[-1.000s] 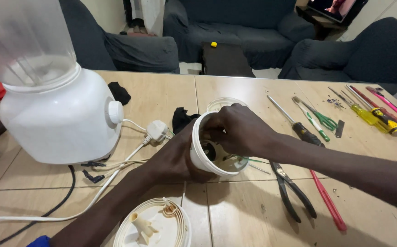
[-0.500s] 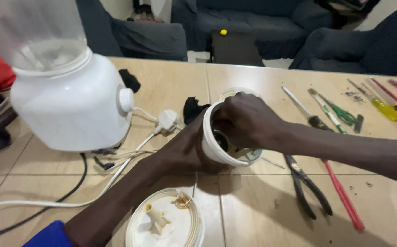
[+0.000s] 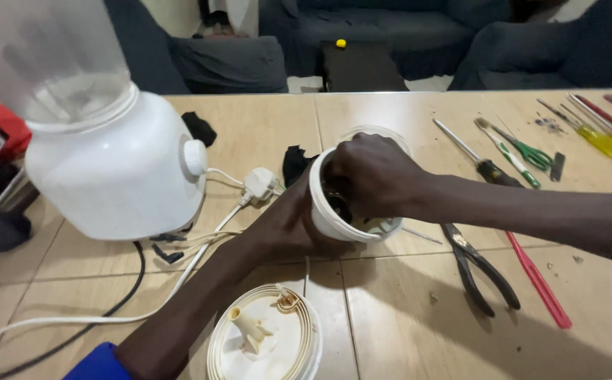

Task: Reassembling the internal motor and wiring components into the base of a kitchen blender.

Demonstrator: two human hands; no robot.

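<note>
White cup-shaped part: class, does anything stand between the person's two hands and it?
Nothing visible does. The left hand grips the white cup-shaped part from outside, and the right hand reaches into its open mouth, touching it directly.

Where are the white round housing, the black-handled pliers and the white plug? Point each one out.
white round housing (image 3: 325, 211), head view, on its left outer wall.
black-handled pliers (image 3: 478, 267), head view, on a black handle.
white plug (image 3: 259, 184), head view, on the plug's body.
</note>
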